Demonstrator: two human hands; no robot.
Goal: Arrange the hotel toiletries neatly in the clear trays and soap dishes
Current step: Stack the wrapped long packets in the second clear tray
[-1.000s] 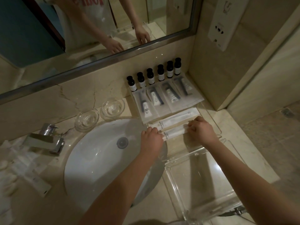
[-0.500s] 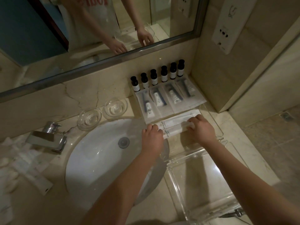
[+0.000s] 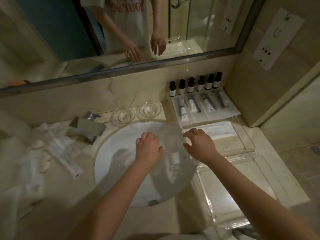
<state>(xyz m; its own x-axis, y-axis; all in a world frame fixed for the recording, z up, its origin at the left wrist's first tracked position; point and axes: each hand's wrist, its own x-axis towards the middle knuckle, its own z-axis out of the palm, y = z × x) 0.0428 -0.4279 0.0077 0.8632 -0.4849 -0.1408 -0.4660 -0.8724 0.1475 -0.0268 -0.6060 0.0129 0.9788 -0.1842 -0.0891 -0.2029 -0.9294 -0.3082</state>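
Several small dark bottles [image 3: 195, 84] stand in a row against the back wall. In front of them several clear packets with tubes [image 3: 202, 106] lie side by side in the far clear tray [image 3: 246, 146]. Two long white packets [image 3: 212, 129] lie across the tray in front of those. My left hand [image 3: 149, 148] hovers over the sink with loosely bent fingers and holds nothing. My right hand [image 3: 199, 144] hangs with spread fingers at the tray's left edge, just short of the long packets, and holds nothing.
A second clear tray [image 3: 242, 196] sits nearer on the right. Two glass soap dishes [image 3: 123, 116] [image 3: 149, 109] stand behind the white sink [image 3: 117, 163]. A chrome tap [image 3: 86, 127] is at the left, with loose white packets and soaps [image 3: 52, 153] beside it.
Both hands have let go of the long white packets and drawn back and left. The packets now lie straight in the tray. My view has shifted closer.
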